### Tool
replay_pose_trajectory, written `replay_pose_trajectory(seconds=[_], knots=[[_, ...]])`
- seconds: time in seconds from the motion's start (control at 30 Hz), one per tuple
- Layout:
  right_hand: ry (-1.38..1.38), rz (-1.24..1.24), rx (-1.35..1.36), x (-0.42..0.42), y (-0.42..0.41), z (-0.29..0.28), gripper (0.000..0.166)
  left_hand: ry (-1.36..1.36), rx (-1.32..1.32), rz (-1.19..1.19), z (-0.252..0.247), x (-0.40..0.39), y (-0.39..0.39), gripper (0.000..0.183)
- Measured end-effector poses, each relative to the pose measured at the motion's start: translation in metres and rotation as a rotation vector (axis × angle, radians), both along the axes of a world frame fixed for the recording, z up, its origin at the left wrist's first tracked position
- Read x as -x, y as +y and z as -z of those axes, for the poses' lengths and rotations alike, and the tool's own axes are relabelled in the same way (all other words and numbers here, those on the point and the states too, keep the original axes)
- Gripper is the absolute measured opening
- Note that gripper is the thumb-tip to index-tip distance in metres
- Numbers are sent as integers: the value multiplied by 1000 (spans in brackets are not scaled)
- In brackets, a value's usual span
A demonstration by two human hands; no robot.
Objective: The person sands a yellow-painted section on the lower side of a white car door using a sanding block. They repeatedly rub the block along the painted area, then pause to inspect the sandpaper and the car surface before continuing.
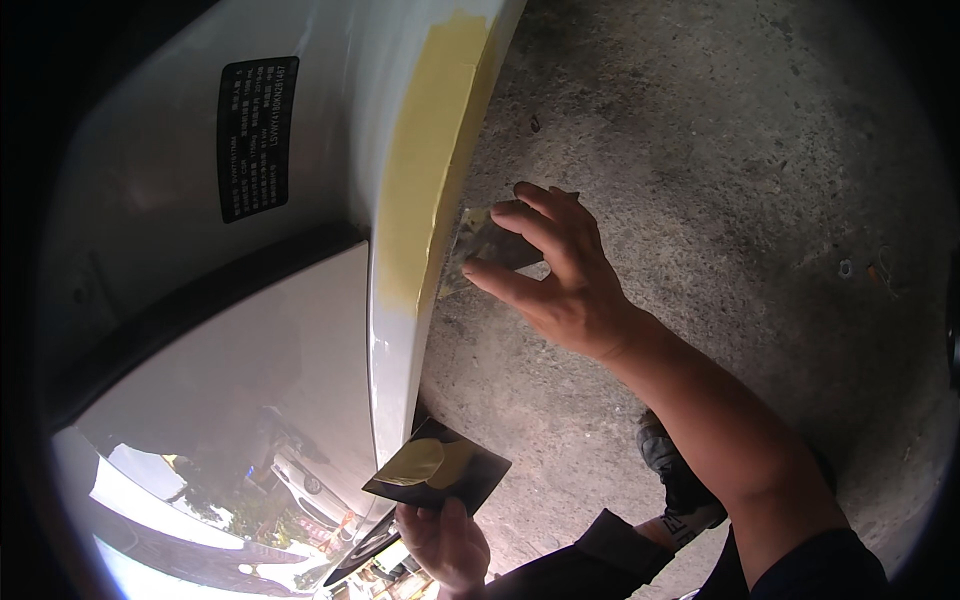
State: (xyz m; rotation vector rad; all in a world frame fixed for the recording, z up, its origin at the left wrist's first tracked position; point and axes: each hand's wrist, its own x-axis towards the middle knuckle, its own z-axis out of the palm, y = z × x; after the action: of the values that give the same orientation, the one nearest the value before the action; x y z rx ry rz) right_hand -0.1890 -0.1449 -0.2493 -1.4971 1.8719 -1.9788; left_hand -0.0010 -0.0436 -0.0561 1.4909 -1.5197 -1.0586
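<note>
Yellow body filler (424,172) covers a long patch along the edge of a white car body panel (394,352). Beside that edge, my right hand (562,270) pinches a thin, dark filler spreader (491,244) between thumb and fingers. Yellow smears mark the spreader, whose far side lies close against the panel edge; whether it touches I cannot tell. Lower down, my left hand (446,544) grips a dark, flat, four-sided plate (469,484). A mound of yellow filler (420,463) sits on the plate.
A black label (257,139) with writing is stuck on the car's inner panel. Below it runs a dark seal (217,292) next to a glossy panel (247,375) full of reflections. Rough concrete floor (712,187) stretches to the right, with my shoe (664,450) on it.
</note>
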Motion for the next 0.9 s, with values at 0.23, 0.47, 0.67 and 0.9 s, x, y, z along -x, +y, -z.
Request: replay_pose_trajectory(seconds=[0.23,0.47,0.67,0.9], knots=[[5,-26,63,4,-2,-7,45,-6,2,-15,0,1,1,46],[25,7,58,3,-8,-13,51,-87,20,71,1,-12,1,51],[20,2,60,1,-12,-7,45,-95,14,67,1,-11,0,51],[39,-19,-46,5,-11,14,44,-102,22,33,2,-6,1,50]])
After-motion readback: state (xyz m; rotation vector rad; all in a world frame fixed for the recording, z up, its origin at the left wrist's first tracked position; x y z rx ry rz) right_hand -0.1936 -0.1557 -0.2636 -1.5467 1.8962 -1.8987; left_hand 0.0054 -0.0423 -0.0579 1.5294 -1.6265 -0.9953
